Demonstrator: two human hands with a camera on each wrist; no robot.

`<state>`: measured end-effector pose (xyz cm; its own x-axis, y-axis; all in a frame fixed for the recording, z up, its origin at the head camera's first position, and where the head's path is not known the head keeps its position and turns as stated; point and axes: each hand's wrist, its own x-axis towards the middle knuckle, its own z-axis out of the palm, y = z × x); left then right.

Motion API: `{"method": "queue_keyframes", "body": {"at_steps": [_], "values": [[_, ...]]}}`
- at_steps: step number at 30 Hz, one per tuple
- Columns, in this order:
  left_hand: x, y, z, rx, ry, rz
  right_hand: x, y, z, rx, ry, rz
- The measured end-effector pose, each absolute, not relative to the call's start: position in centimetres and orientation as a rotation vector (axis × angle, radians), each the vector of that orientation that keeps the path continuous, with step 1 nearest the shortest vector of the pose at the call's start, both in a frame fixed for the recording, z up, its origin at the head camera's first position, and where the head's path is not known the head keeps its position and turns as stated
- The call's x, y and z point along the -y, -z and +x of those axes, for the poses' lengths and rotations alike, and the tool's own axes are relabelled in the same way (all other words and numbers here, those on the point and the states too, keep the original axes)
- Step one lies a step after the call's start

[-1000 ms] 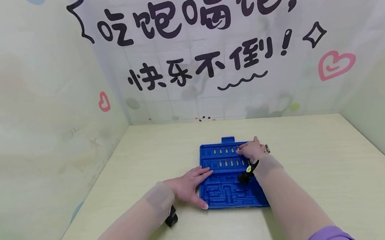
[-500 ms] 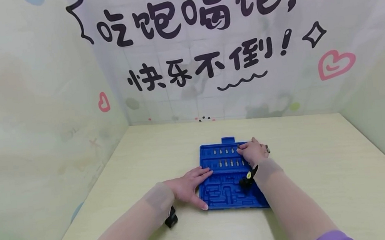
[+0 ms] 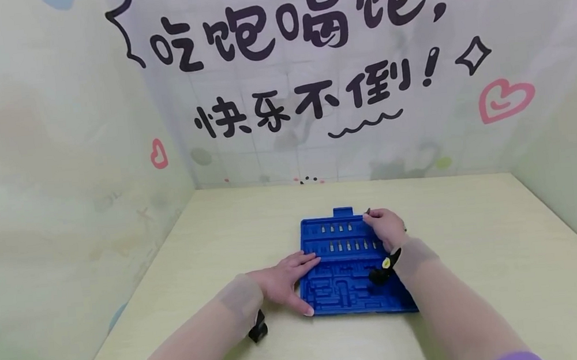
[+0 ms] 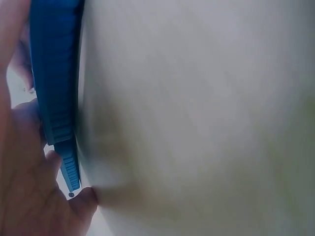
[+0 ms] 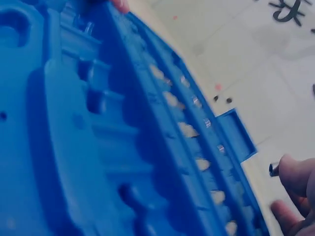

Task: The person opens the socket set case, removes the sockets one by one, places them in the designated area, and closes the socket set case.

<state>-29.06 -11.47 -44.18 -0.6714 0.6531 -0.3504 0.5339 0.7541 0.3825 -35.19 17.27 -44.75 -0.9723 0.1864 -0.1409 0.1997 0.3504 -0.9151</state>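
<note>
A blue plastic bit case (image 3: 358,311) lies flat on the table, its moulded inside facing up. Two rows of small metal bits (image 3: 348,245) stand in its far part. My right hand (image 3: 388,227) pinches one small metal bit (image 5: 274,169) between thumb and finger, just above the far right edge of the case. In the right wrist view this bit is apart from the case. My left hand (image 3: 279,280) rests on the left edge, fingers over the rim and thumb at the near left corner. The right forearm and its wrist camera hide the case's right side.
The pale table (image 3: 488,253) extends around the case on all sides. A printed backdrop wall (image 3: 265,159) rises behind it, with side walls left and right. Dark wrist cameras (image 3: 258,326) sit under the wrists. The case's tab (image 3: 342,212) sticks out at the far edge.
My right hand has drawn a bit out of the far row and moved slightly right with it, up off the case. The left hand stays in place.
</note>
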Motion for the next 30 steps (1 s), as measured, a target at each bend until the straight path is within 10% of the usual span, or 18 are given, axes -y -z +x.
{"method": "queue_keyframes", "body": {"at_steps": [30], "values": [[11.4,43.8,-28.9,-2.468,-0.326,0.88,-25.9,43.4,-35.0,-2.603,1.343,0.545]]}}
